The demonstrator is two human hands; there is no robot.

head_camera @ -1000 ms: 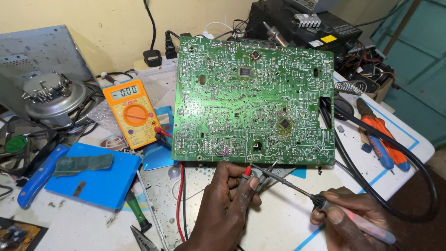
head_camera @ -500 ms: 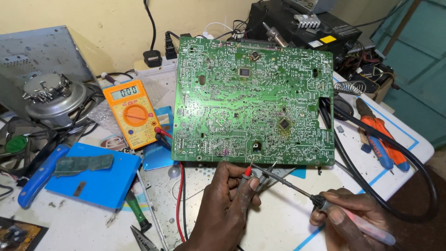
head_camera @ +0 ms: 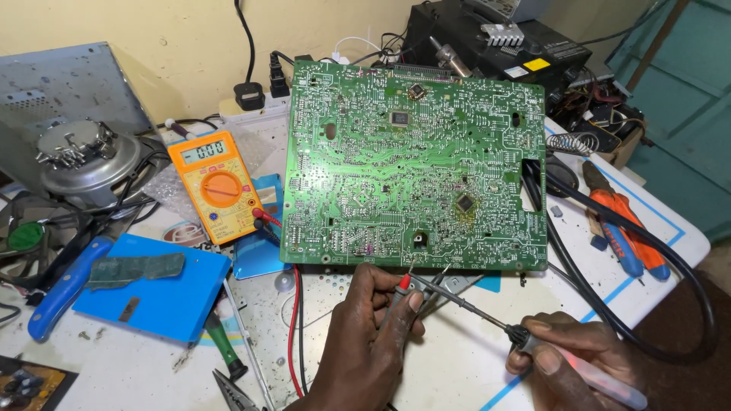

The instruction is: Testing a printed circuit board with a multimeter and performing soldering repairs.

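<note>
left hand [head_camera: 377, 335] pinches the red-tipped probe [head_camera: 404, 282] against the near edge of the large green circuit board [head_camera: 415, 164]; right hand [head_camera: 575, 358] grips the black probe [head_camera: 472, 303], angled there too, for steady contact.

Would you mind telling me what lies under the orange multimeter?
The orange multimeter rests partly on a light blue sheet on the white table. Whatever is directly beneath its body is hidden.

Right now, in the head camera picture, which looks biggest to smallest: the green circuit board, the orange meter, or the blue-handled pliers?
1. green circuit board
2. orange meter
3. blue-handled pliers, a close call with the meter.
</note>
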